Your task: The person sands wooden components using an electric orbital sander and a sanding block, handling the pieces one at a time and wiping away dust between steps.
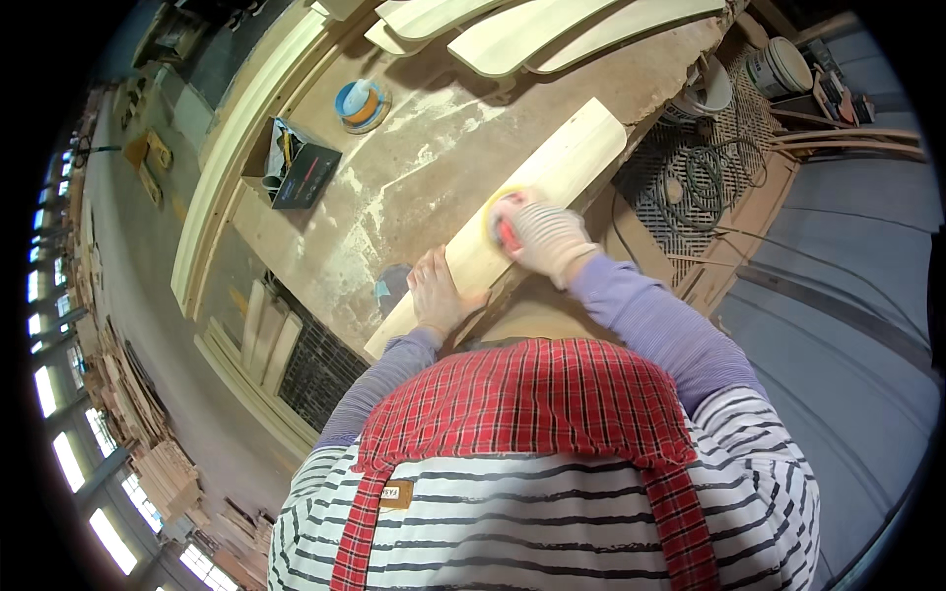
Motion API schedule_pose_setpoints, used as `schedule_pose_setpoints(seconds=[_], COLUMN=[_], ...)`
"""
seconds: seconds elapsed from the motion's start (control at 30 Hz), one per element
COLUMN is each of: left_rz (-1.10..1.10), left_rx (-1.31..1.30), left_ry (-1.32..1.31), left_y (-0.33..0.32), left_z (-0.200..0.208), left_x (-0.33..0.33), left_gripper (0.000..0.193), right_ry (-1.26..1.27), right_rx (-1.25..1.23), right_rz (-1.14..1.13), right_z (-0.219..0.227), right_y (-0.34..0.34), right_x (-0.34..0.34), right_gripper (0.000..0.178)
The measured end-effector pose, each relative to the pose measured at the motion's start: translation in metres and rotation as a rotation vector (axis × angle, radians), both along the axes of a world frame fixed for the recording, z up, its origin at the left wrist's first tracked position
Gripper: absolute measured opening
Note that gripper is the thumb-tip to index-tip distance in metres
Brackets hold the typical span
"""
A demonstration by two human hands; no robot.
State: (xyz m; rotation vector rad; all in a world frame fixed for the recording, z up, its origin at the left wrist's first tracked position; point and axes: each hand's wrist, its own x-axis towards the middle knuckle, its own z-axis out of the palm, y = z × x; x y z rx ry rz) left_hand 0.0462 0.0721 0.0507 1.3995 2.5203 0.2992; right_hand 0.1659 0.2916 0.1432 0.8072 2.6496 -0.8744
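Observation:
A long pale wooden board (581, 148) lies slantwise across the worktable in front of me, its rounded end away to the right. My left hand (435, 292) rests on the board's nearer part, fingers stretched across the wood and thumb spread out. In a light glove, my right hand (548, 234) is closed around a round sanding pad (501, 225), red with a yellowish rim. The pad sits on the middle of the board's upper face; motion blurs it and the glove. A dark rounded object with a blue patch (392, 288) shows beside the board's left edge.
Several shaped wooden boards (532, 39) lie at the table's far side. A dark open box (296, 169) of small items and a blue-and-orange tape roll (361, 103) stand left. Right of the table are buckets (778, 67), a coiled hose (705, 187) and a slatted rack.

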Motion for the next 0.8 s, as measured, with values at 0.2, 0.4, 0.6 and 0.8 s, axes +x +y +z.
schedule_pose_setpoints(seconds=[0.2, 0.4, 0.6, 0.8], left_rz=[-0.004, 0.021, 0.017, -0.003], left_rx=[0.012, -0.003, -0.039, 0.004], left_ry=[0.026, -0.008, 0.011, -0.021], left_y=[0.004, 0.005, 0.004, 0.007], left_z=[0.005, 0.0, 0.003, 0.004], left_x=[0.004, 0.001, 0.001, 0.001], left_gripper=[0.11, 0.11, 0.111, 0.108], right_ry=[-0.002, -0.125, -0.023, -0.008], right_rx=[0.213, 0.139, 0.092, 0.256], right_rz=[-0.571, -0.285, -0.364, -0.612], right_z=[-0.018, -0.026, -0.025, -0.022], right_y=[0.142, 0.033, 0.062, 0.203], right_x=[0.066, 0.028, 0.044, 0.043], right_gripper=[0.056, 0.039, 0.047, 0.068])
